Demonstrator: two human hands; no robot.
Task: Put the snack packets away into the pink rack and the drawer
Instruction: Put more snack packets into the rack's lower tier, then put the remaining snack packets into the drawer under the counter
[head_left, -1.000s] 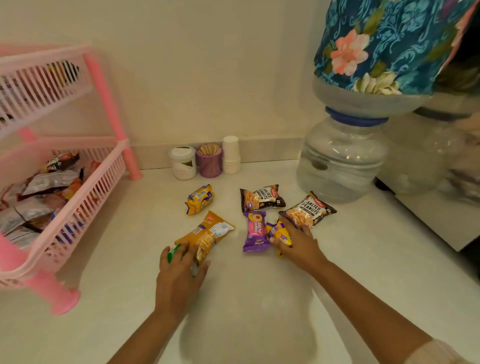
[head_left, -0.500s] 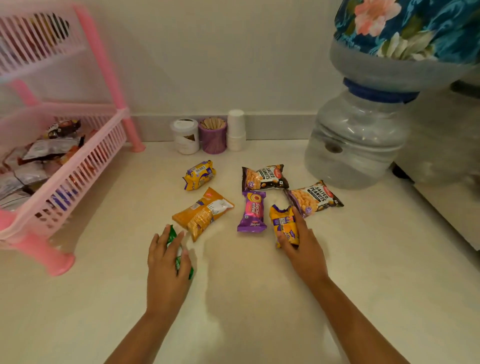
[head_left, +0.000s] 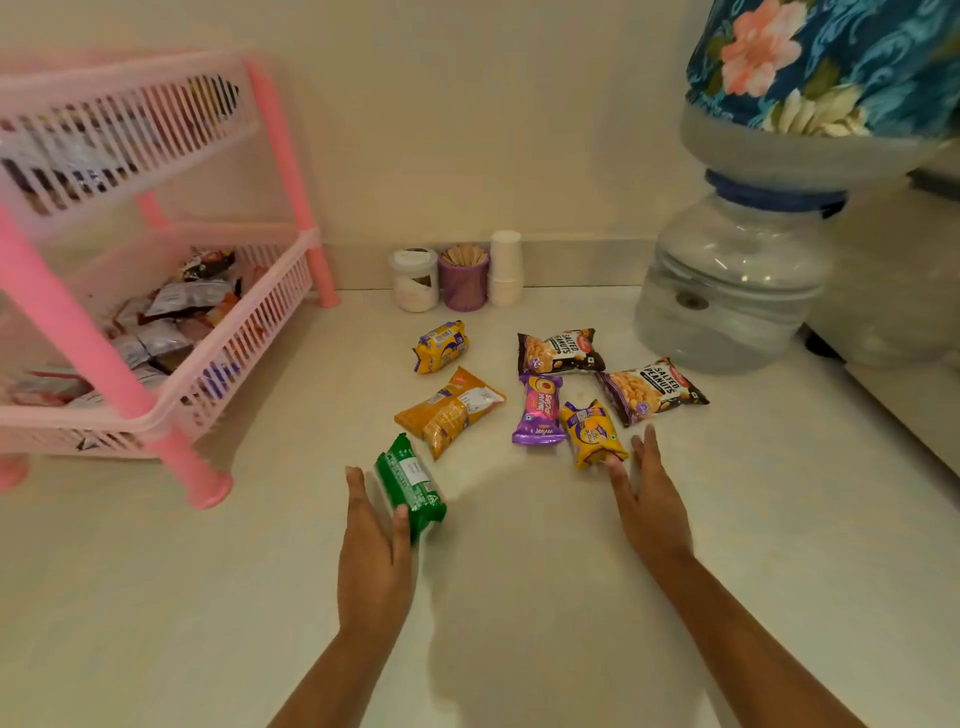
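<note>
Left hand fingers grasp the green packet, thumb on its near end. Right hand fingers are straight and released, fingertips touching the yellow biscuit packet on the counter. The pink rack stands far left.

The pale worktop carries a pink rack at left, three small containers by the wall, a water jar at right, and snack packets scattered mid-surface: yellow, orange, purple, two salted peanuts.
</note>
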